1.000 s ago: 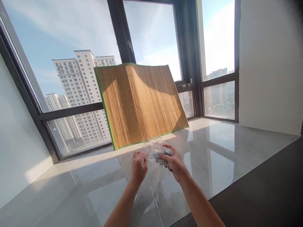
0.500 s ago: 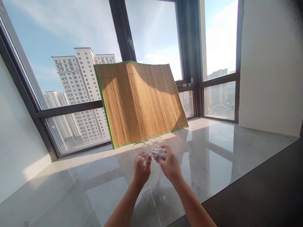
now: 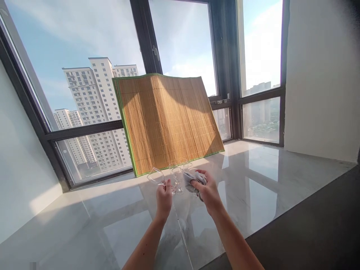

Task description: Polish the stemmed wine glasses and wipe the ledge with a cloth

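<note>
My left hand (image 3: 164, 195) is closed on the stem of a clear wine glass (image 3: 156, 176), whose bowl tilts up and to the left. A bunched grey cloth (image 3: 192, 178) sits in my right hand (image 3: 207, 191), fingers wrapped round it, just right of the glass. Between and behind my hands stand several other clear glasses (image 3: 180, 173) on the glossy marble ledge (image 3: 253, 180).
A bamboo mat with green edging (image 3: 165, 120) leans against the dark window frame (image 3: 84, 132) behind the glasses. A white wall (image 3: 320, 75) closes the right side. The ledge drops to a dark floor (image 3: 309, 232) at the lower right.
My left hand has drawn the wine glass out to the left and tilted it. The cloth in my right hand has come off the glass and now sits apart from it.
</note>
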Available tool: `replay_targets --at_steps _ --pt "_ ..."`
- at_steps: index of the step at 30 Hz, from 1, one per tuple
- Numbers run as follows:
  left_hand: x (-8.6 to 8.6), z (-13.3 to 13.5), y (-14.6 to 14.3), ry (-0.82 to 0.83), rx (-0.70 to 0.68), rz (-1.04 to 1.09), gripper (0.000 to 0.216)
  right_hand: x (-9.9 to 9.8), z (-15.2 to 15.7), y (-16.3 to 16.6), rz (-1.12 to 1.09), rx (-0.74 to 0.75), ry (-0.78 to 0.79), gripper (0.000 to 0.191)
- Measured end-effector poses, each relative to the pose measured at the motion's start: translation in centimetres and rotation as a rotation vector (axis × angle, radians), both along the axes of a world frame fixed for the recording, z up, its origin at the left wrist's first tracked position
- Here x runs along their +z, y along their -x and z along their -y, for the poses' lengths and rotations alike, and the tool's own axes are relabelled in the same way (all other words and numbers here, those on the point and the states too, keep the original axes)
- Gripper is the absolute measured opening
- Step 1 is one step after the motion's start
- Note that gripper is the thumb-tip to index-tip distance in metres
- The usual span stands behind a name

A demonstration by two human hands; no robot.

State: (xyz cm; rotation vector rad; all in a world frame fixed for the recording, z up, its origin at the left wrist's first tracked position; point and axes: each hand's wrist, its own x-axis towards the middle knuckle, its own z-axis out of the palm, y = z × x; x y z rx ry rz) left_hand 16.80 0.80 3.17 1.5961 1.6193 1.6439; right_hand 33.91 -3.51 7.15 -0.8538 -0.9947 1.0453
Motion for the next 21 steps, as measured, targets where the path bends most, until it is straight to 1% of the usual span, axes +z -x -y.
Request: replay_targets --at_steps 2,4,6,9,12,16,19,21 --pt "-0.9 -0.4 0.1 0.05 -0.044 -0.136 0.054 0.3 0.0 -0.6 0.013 -0.109 -0.089 0.047" --pt "-1.7 -0.6 0.0 0.072 -0.11 -0.279 0.05 0.3 -0.1 -0.9 0.057 -0.204 -0.155 0.044" --pt "-2.4 -0.6 -0.3 0.081 -0.159 -0.398 0.041 0.2 -0.1 -1.0 0.092 -0.26 -0.181 0.042" --pt "-3.0 -0.6 -0.6 0.113 -0.169 -0.516 0.034 0.0 -0.3 -1.0 0.111 -0.324 -0.201 0.039" --pt "-3.4 -0.8 -0.7 0.148 -0.185 -0.529 0.031 -0.1 -0.5 -1.0 0.12 -0.396 -0.214 0.037" --pt "-4.0 -1.5 -0.6 0.181 -0.222 -0.486 0.018 -0.1 -0.8 -1.2 0.126 -0.46 -0.205 0.036" --pt "-4.2 -1.7 -0.6 0.216 -0.19 -0.511 0.013 -0.3 -1.1 -1.6 0.106 -0.486 -0.187 0.037" --pt "-4.0 -1.6 -0.5 0.228 -0.157 -0.532 0.014 -0.9 -1.5 -2.2 0.13 -0.552 -0.177 0.036"
